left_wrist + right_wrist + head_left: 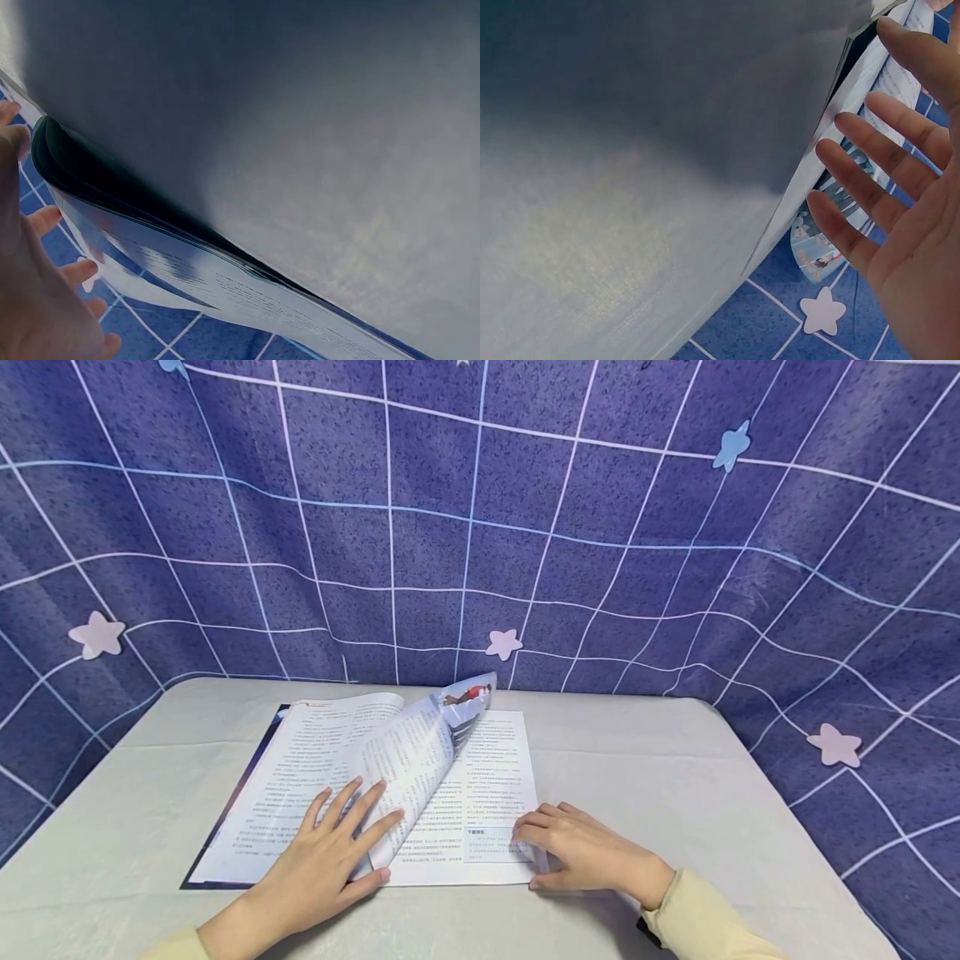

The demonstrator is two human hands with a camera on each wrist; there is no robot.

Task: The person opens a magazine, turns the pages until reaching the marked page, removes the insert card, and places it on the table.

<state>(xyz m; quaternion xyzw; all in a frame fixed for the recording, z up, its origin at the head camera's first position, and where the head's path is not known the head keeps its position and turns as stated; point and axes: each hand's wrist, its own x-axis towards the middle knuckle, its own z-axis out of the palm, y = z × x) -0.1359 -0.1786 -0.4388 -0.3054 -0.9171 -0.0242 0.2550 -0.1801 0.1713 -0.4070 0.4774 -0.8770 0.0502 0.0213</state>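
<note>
An open magazine [491,777] with printed text lies on the table, its dark cover showing along the left edge. One page [408,764] is lifted at the middle and curls over toward the left, its colored picture at the top. My left hand [326,860] rests with spread fingers on the lower part of that curling page. At the lower right corner of the magazine is my right hand [581,852], fingers over the page edge and thumb near the bottom. In the right wrist view, the fingers of the right hand [915,217] are extended and apart.
A pale grey cloth covers the table [637,752]. Behind it hangs a blue curtain [480,527] with a white grid and star shapes, reaching down to the table's back edge and along both sides.
</note>
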